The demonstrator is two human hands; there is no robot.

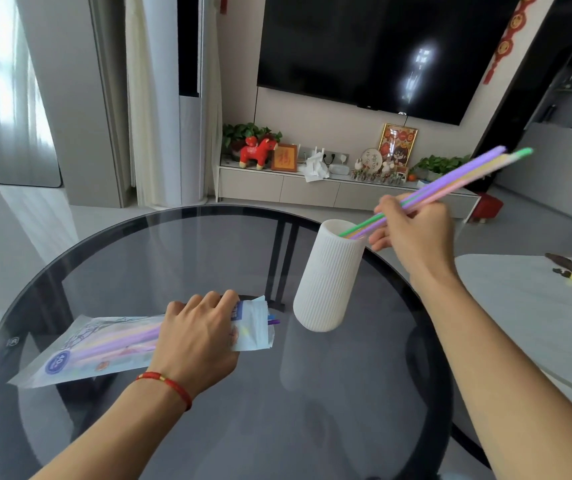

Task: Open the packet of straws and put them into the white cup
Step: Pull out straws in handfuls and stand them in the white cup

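Here, right fingers (386, 211) pinching straws (450, 187) over cup (329, 282), left fingers (208, 303) gripping packet (87, 348).

A dark television (374, 46) hangs above a low cabinet (312, 190); pale curtains (4, 81), perhaps covering a window, glow left.

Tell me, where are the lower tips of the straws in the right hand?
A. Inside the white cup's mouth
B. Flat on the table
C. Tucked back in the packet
A: the right hand pinches a bunch of straws whose lower tips dip into the mouth of the white cup.
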